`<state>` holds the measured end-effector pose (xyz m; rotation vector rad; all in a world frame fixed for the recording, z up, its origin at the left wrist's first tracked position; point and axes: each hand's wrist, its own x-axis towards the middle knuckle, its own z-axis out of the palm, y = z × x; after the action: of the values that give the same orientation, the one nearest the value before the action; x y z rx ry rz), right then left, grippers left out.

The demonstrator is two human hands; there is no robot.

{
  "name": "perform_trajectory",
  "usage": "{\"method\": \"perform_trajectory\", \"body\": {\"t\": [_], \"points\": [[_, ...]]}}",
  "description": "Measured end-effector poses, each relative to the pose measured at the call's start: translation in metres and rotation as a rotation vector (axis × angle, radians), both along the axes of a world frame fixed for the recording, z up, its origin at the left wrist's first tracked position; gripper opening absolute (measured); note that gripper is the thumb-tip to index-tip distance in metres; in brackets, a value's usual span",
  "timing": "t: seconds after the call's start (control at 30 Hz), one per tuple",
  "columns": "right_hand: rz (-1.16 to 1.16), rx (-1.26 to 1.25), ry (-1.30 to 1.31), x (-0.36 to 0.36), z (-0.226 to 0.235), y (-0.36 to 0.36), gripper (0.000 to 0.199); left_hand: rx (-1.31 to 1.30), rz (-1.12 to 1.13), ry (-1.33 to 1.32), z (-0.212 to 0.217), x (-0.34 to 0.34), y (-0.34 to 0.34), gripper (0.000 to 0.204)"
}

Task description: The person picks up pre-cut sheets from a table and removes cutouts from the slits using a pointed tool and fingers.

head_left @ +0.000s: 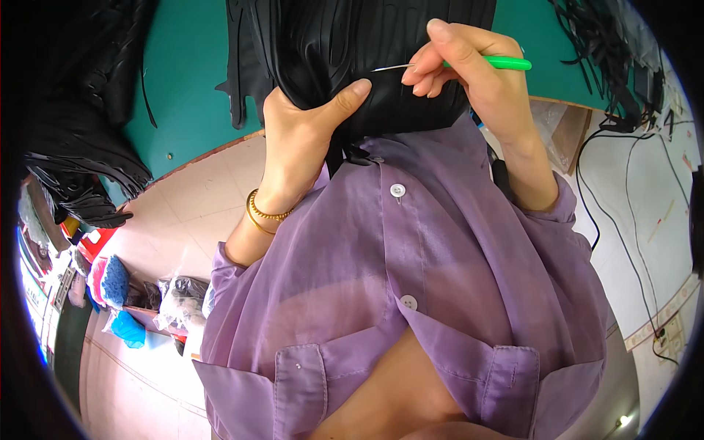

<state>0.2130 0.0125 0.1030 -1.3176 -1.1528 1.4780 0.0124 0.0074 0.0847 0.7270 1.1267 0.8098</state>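
Observation:
My left hand (297, 132) grips a bunch of glossy black fabric (345, 44) with long cut fringes, thumb pressed on top of the fold. My right hand (469, 70) pinches a green-handled tool (506, 64) whose thin metal tip (389, 68) points left and touches the black fabric just above my left thumb. Two gold bracelets (262, 213) circle my left wrist. The fabric hangs over the edge of a green table (191, 81). My purple button shirt (411, 293) fills the lower middle of the view.
More black fringed fabric (81, 132) is heaped on the green table at the left, with strips at the upper right (594, 37). Black cables (623, 191) trail over the pale floor at right. Bags and blue bundles (125, 301) lie on the floor at lower left.

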Motion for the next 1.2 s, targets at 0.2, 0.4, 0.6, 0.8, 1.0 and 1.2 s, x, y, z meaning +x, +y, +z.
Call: {"method": "perform_trajectory", "body": {"t": [0.2,0.4,0.6,0.8,1.0,1.2], "points": [[0.003,-0.022,0.025,-0.003,0.000,0.001,0.039,0.047,-0.009,0.045,-0.002,0.000,-0.002,0.018],[0.084,1.010,-0.617,-0.011,-0.019,0.008,0.022,0.091,-0.068,0.060,-0.001,-0.004,-0.001,0.020],[0.036,0.847,-0.531,-0.008,-0.008,0.022,0.011,-0.054,-0.006,-0.080,0.002,-0.002,-0.002,0.028],[0.064,0.856,-0.465,-0.012,-0.001,0.021,0.010,0.021,-0.180,0.000,-0.002,0.007,0.001,0.030],[0.034,0.558,-0.380,-0.001,0.009,0.007,0.015,-0.046,0.029,-0.079,0.001,0.006,-0.005,0.032],[-0.012,0.295,-0.228,-0.002,0.019,0.000,0.028,-0.033,0.091,-0.074,-0.002,0.001,-0.011,0.033]]}}
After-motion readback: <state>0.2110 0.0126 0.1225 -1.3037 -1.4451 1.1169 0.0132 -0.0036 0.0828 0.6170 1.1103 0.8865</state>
